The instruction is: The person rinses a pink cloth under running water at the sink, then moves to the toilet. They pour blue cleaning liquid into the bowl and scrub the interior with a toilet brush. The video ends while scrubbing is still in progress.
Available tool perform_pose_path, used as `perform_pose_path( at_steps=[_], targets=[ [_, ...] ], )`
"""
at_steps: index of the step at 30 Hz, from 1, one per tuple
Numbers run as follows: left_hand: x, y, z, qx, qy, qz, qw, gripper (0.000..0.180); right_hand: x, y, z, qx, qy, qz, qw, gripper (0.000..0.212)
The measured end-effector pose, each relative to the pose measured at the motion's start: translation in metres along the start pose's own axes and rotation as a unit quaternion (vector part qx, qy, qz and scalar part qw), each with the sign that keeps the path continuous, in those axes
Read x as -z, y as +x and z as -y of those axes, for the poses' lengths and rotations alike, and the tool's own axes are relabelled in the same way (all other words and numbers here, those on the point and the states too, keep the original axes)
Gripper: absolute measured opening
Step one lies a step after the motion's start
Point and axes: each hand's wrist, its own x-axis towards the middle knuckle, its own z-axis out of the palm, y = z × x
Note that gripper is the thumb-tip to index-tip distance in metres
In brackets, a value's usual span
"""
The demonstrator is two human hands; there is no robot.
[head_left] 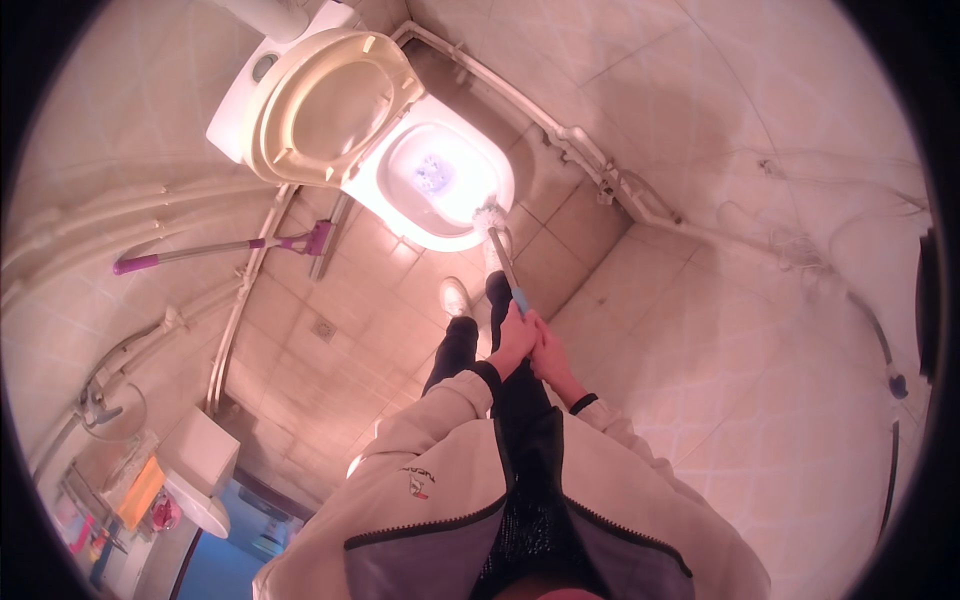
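Observation:
Both my hands are closed round the handle of a long toilet brush (507, 262), which has a grey shaft and a blue part just past my fingers. My left hand (513, 338) and my right hand (546, 354) sit together in front of my legs. The brush's pale bristle head is at the near right rim of the white toilet bowl (445, 240). Bluish foam or liquid (432, 175) shows in the bowl; glare hides detail there. Raised against the tank is the yellowish toilet seat and lid (345, 110).
A purple-handled mop (262, 243) leans by the left wall. Pipes (590, 150) run along the wall bases. A floor drain (322, 329) lies left of my feet. At lower left are a washbasin (195, 505) and an orange cloth (140, 492). Hoses (870, 325) hang on the right wall.

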Motion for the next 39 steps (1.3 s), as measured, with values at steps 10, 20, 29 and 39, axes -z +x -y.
perform_pose_path(
  at_steps=[10, 20, 29, 39],
  targets=[
    [0.019, 0.001, -0.004, -0.007, 0.003, 0.025, 1.000, 0.047, -0.026, -0.006, 0.003, -0.009, 0.130, -0.033, 0.991, 0.041],
    [0.018, 0.031, -0.025, 0.009, 0.020, 0.045, 0.999, 0.040, -0.015, 0.015, 0.014, -0.019, 0.168, -0.014, 0.986, 0.041],
    [0.022, 0.057, -0.032, -0.053, 0.011, 0.025, 0.998, 0.037, -0.012, 0.030, 0.036, -0.019, 0.152, -0.009, 0.988, 0.041],
    [0.024, 0.050, -0.049, 0.010, 0.096, 0.062, 0.993, 0.034, -0.006, 0.031, 0.057, -0.104, 0.228, 0.000, 0.968, 0.037]
  ],
)
